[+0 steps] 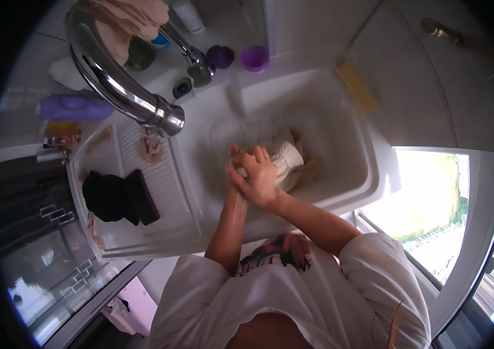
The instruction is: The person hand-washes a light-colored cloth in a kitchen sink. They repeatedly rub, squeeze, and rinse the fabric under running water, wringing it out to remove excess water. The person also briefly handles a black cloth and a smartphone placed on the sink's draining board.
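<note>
Both of my hands are pressed together around a white wet cloth (pixel 288 159) over the basin of a white sink (pixel 351 179). My left hand (pixel 238 161), whose forearm comes up on the left of the picture, lies partly beneath the other one. Across it lies my right hand (pixel 257 174), its forearm coming from the right; a crossing of the arms cannot be ruled out. The cloth's loose end sticks out to the right of the fingers. Below it, more pale fabric rests in murky water in the basin.
A chrome faucet (pixel 129 94) arches over the upper left. Black cloth (pixel 105 196) and a dark brush or block (pixel 142 196) lie on the ribbed drainboard (pixel 170 192). Purple cups (pixel 254 59), a purple bottle (pixel 76 107) and a yellow bar (pixel 356 87) stand around the rim.
</note>
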The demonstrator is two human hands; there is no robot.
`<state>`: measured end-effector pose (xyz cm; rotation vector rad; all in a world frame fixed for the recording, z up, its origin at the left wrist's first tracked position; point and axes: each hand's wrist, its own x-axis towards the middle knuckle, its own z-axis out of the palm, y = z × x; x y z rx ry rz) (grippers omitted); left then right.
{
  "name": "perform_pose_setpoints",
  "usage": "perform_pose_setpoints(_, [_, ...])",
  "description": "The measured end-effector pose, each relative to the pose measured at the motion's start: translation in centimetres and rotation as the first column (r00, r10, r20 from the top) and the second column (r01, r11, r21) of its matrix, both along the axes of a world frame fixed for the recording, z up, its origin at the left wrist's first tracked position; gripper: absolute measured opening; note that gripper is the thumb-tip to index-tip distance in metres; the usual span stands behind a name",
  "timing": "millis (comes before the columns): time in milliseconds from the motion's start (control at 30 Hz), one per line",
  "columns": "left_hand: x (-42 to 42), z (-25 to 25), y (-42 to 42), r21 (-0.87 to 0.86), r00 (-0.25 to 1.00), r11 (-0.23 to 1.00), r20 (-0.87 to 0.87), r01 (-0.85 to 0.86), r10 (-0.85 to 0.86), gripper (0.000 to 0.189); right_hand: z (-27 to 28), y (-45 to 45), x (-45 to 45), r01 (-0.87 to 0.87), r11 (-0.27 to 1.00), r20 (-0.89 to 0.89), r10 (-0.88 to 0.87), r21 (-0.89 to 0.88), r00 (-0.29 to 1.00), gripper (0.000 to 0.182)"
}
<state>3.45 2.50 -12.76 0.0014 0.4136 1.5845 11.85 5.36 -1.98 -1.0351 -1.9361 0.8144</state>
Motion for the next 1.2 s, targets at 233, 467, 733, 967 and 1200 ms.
perform_pose_setpoints(233, [1.4, 7.4, 1.1, -0.481, 0.927, 0.848, -0.374, -0.223, 0.032, 0.036, -0.9, 3.2, -0.2, -0.011, 0.92, 0.027, 0.023, -0.392, 0.999, 0.027])
perform_pose_setpoints(467, [-6.4, 9.7, 1.1, -0.461, 0.27, 0.883, -0.843, 0.086, -0.466, 0.033, 0.6, 9.1, 6.9, -0.082, 0.737, 0.341, 0.405, -0.671, 0.848, 0.044])
perform_pose_setpoints(733, [-8.1, 3.2, 4.4, -0.603, 0.09, 0.788, -0.798, -0.125, -0.596, 0.056, -4.0, 16.8, 5.4, 0.03, 0.793, 0.59, 0.428, -0.609, 0.684, 0.072])
perform_pose_setpoints(967, [-4.0, -7.5, 6.8, -0.48, -0.635, 0.846, -0.584, -0.232, -0.506, 0.066, -19.5, 10.2, 2.2, -0.105, 0.994, 0.854, 0.059, -0.005, 0.516, 0.068])
perform_pose_setpoints(1200, [-7.2, -8.8, 4.6, -0.462, -0.264, 0.879, -0.839, -0.118, -0.476, 0.049, -16.4, 12.1, 1.7, 0.043, 0.965, 0.684, 0.15, -0.257, 0.714, 0.053])
